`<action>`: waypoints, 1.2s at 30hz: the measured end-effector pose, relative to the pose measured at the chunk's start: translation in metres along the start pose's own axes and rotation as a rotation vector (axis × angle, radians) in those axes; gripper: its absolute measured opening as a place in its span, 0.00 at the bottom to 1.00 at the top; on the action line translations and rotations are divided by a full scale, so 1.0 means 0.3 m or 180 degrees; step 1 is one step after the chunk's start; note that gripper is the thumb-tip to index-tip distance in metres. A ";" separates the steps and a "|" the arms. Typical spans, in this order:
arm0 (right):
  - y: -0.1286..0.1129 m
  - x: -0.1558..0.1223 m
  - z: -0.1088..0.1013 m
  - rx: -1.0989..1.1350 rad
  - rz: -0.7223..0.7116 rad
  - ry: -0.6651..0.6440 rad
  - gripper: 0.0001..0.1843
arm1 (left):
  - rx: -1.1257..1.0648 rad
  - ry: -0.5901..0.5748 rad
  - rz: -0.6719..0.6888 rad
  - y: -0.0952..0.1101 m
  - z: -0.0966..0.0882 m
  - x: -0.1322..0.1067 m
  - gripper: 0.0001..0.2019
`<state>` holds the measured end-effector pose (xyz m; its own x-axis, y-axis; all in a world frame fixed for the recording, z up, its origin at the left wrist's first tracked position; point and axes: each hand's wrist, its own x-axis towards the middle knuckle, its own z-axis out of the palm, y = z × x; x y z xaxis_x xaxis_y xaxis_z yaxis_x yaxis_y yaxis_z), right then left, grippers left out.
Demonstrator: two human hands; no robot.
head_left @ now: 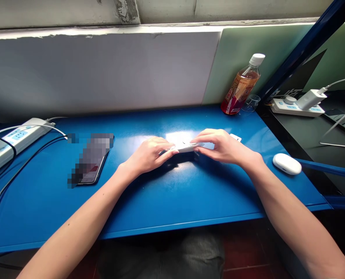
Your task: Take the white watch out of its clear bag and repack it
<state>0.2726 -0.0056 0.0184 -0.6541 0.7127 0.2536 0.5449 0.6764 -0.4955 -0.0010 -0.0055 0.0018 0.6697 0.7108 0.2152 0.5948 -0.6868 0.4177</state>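
Both my hands meet over the middle of a blue table. My left hand and my right hand pinch the two ends of a small flat white object, perhaps a card or a thin stack of cards, held just above the tabletop. The fingers of both hands are closed on its edges. Another small white piece lies on the table just behind my right hand.
A phone lies left of my left hand. Power strips with cables sit at the far left. A bottle of reddish drink and a clear cup stand at the back right. A white earbud case rests near the right edge.
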 end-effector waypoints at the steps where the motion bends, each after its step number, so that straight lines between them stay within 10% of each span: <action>1: -0.002 0.000 0.003 0.0087 0.0010 0.0083 0.14 | -0.0034 0.0097 0.0004 -0.001 0.002 -0.002 0.20; 7: -0.007 0.005 0.018 0.0295 0.0159 0.0083 0.13 | 0.0145 0.0579 -0.0035 -0.010 0.016 -0.010 0.19; 19: 0.029 0.013 0.054 -0.0319 0.0388 -0.0270 0.17 | 0.0190 -0.0301 0.0104 0.007 0.012 -0.003 0.31; 36: 0.001 0.004 0.048 -0.0202 0.0165 -0.0549 0.35 | 0.0033 -0.0273 0.0034 0.008 0.017 -0.007 0.29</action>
<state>0.2644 -0.0073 0.0066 -0.7015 0.7081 0.0801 0.6087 0.6538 -0.4494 0.0013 -0.0094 -0.0020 0.7114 0.6881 0.1429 0.5917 -0.6961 0.4066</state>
